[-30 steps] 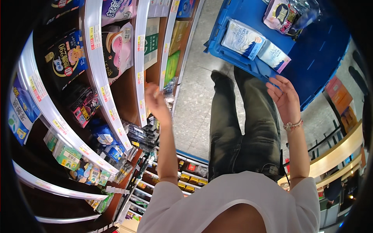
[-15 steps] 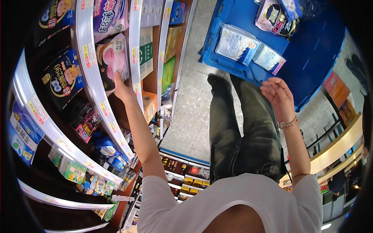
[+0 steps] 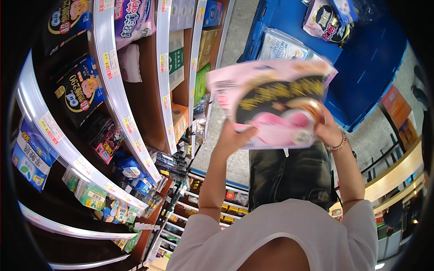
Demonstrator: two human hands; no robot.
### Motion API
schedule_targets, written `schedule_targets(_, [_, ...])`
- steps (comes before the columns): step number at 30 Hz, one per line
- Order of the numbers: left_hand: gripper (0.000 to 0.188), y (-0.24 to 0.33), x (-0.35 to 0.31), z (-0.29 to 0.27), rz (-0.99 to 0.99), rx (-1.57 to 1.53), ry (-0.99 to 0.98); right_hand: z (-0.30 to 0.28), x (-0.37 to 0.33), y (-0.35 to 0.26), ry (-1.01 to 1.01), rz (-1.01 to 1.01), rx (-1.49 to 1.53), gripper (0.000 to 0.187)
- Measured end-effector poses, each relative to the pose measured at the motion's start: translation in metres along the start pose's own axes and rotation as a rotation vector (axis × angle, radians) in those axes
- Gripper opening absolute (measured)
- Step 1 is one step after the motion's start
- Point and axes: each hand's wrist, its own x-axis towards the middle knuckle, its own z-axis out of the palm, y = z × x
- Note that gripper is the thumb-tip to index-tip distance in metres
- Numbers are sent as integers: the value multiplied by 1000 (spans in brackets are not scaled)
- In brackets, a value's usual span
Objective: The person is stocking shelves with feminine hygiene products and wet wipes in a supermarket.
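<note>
Between my two hands is a pink-and-black soft package (image 3: 275,101), slightly smeared by motion, held in front of my legs. My left hand (image 3: 233,139) grips its lower left corner, thumb on the front face. At the right edge my right hand (image 3: 328,128) clasps it, fingers curled onto the front. Just beyond the package stands a blue plastic crate (image 3: 346,97). White cotton packs (image 3: 282,45) lie in the crate, partly covered by the package. A black-and-pink bag (image 3: 326,21) rests farther back in it.
Shelves with white price rails (image 3: 131,119) line my left side. They hold a small pink package (image 3: 130,63), a purple-pink pack (image 3: 134,20) and dark blue packs (image 3: 80,90). Grey floor (image 3: 233,79) runs between shelf and crate. Orange boxes (image 3: 395,103) and a pale wooden counter edge (image 3: 393,158) stand right.
The pink-and-black package has come off the shelf and moved right, in front of me. My left hand carried it over, and my right hand, formerly free beside the crate, has taken hold too.
</note>
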Motion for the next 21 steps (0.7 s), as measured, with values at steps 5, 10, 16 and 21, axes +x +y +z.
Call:
schedule_targets(5, [53,-5,17,-18,185,-102,-142,-15,-9,-24,316,393,-159,39])
schedule_targets(10, [24,-17,73,-128,386,383,823,-61,-2,-47,621,-214,400,42])
schedule_targets(16, [47,-34,120,-227,-98,-291,1214,-43,-1,-45,407,-114,291,54])
schedule_targets(21, [52,-42,143,-286,-302,-628,959,-36,-5,-34,391,-118,213,47])
